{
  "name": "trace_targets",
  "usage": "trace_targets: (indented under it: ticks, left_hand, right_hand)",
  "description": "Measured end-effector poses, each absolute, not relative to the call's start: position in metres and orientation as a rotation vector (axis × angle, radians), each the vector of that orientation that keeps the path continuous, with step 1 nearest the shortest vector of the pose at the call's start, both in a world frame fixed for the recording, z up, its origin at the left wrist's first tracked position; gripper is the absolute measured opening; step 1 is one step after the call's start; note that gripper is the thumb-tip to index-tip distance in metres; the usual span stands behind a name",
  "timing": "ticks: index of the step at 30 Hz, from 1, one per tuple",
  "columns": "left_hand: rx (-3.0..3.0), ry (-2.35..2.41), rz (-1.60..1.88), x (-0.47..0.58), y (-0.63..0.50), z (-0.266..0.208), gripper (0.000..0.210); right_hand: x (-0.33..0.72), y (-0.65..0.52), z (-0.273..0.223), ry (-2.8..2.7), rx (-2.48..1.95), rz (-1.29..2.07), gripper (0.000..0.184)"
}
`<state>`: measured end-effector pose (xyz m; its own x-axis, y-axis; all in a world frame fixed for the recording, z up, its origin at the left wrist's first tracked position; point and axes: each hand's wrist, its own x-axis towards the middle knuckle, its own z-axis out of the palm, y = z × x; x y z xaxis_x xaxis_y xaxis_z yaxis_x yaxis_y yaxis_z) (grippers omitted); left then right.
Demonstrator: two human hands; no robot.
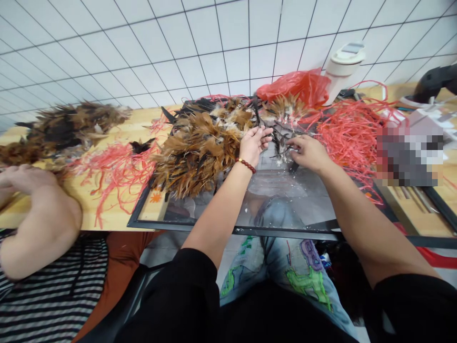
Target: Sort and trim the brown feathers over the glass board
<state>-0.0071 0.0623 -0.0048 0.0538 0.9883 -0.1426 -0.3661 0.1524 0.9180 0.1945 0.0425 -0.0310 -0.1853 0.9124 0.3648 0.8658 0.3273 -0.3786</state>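
My left hand [255,145], with a beaded bracelet at its wrist, is closed in a pinch. A dark feather [256,112] stands up from its fingertips. Just to the right, my right hand [306,151] has its fingers curled together at the edge of a small clump of dark feathers [280,145]; what lies between those fingertips is hidden. Both hands are over a dark, glossy framed panel [274,190]. Left of my left hand spreads a big heap of brown feathers [200,147]. A smaller bunch of pale brown feathers [285,107] lies beyond my hands.
Red plastic strips [348,136] are piled on the right, more strips [121,164] on the left. A red plastic bag [296,88] and a white lidded cup [344,66] stand at the tiled wall. At left, a co-worker's arm [46,205] rests near another feather pile [67,126].
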Motion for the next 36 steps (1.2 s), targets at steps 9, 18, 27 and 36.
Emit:
trace_targets:
  ticks: [9,18,27,36]
  left_hand:
    - [0.883,1.036,1.190,0.000,0.058,-0.002,0.014]
    - [1.009,1.061,1.136,0.006,0.057,-0.005,0.007]
    - [1.078,1.002,1.006,0.012,0.052,-0.007,0.010]
    - [1.371,0.821,0.995,0.008,0.055,-0.017,0.013]
  right_hand:
    - [0.190,0.046,-0.018,-1.501,-1.301,0.200,0.022]
    - [0.196,0.064,-0.024,-1.052,-1.169,0.654,0.042]
    - [0.188,0.059,-0.019,-1.115,-1.181,0.454,0.045]
    - [0.180,0.048,-0.012,-1.271,-1.155,0.366,0.037]
